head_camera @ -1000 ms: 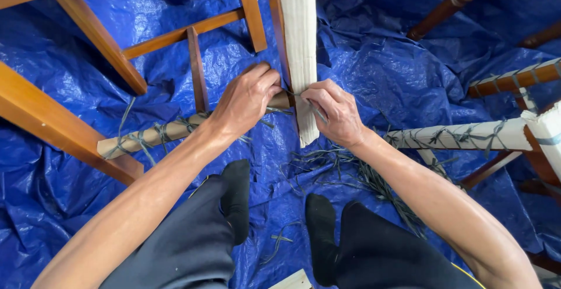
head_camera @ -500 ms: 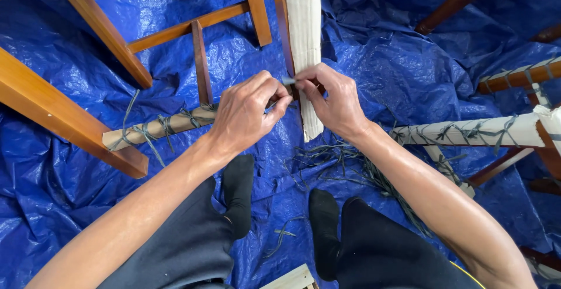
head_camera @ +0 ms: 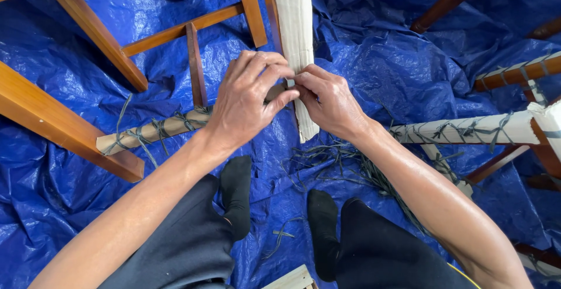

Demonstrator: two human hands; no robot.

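Fingers of left hand [head_camera: 248, 99] and right hand [head_camera: 330, 102] pinch, seemingly, the pale strip [head_camera: 297, 43] edge, wooden frame [head_camera: 193, 61] crowding left.

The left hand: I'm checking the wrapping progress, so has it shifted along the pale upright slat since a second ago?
Yes. The left hand has slid up the pale slat, away from its lower end, and now meets the right hand there.
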